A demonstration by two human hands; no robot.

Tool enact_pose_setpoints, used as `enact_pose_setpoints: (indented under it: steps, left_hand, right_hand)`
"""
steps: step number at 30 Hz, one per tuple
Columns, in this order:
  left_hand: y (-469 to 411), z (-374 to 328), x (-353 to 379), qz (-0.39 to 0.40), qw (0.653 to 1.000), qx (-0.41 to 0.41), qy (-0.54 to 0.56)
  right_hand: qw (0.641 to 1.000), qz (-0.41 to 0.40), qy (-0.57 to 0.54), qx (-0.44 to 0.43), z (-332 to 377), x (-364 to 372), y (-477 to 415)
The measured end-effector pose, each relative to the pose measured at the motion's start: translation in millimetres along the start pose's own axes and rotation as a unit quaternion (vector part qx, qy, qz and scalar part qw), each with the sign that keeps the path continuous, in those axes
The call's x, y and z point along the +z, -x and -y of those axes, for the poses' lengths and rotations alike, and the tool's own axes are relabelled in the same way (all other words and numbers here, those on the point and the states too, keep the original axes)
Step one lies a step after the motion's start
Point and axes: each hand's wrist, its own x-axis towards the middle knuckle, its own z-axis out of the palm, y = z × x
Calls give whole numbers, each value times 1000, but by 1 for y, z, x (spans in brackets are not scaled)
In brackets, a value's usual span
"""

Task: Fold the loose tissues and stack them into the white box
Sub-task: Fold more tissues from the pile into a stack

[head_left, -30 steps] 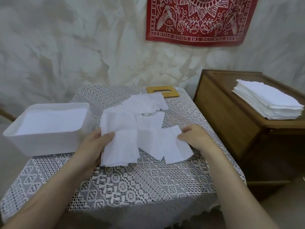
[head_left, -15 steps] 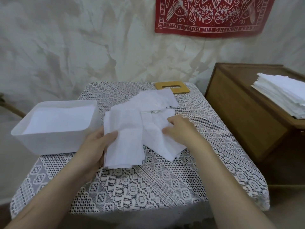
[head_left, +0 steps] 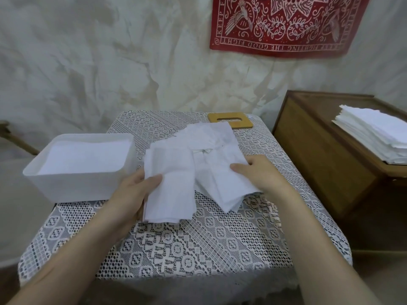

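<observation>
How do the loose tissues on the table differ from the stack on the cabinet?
The loose tissues lie scattered, overlapping at angles and creased; the stack is squared and many layers deep. The loose tissues sit on the lace table; the stack sits on the wooden cabinet. The left hand grips the loose tissues and the right hand rests on them; nothing touches the stack. Both are white.

The only legible writing was on the red cloth banner (head_left: pixel 286 25) hanging on the wall (head_left: pixel 110 62), where white capitals along its lower border, seen upside down, read "KEEP FIGHTING THE GOOD FIGHT", and its left border carried "KEEP FI" before the frame cut it off.
</observation>
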Motion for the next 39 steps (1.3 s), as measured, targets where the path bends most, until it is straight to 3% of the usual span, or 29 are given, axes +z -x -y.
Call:
enact_pose_setpoints:
  steps: [2, 6, 10, 15, 20, 27, 31, 39]
  left_hand:
    - [-1, 1, 3, 3, 1000, 3, 5]
    - [0, 2, 12, 16, 1000, 14, 3]
    - [-1, 3, 20, 22, 1000, 10, 6]
    - [-4, 5, 26, 26, 999, 1, 19]
    - [-5, 7, 25, 32, 999, -1, 20]
    - [-7, 10, 22, 25, 999, -1, 19]
    - [-6, 10, 23, 18, 999, 9, 26]
    - [-9, 11, 26, -8, 997, 29, 65]
  right_hand:
    - [1000, -14, -11, 9, -8, -12, 8]
    - [994, -25, 102, 16, -33, -22, 14]
    - [994, -78, 80, -1, -37, -23, 18]
    - [997, -56, -30, 42, -36, -17, 17]
    - [996, -74, -9, 52, -35, -9, 9]
    - [994, -8, 95, 46, -25, -12, 8]
    - [998, 11, 48, 32, -25, -19, 16]
    - [971, -32, -237, -19, 5, 4, 40]
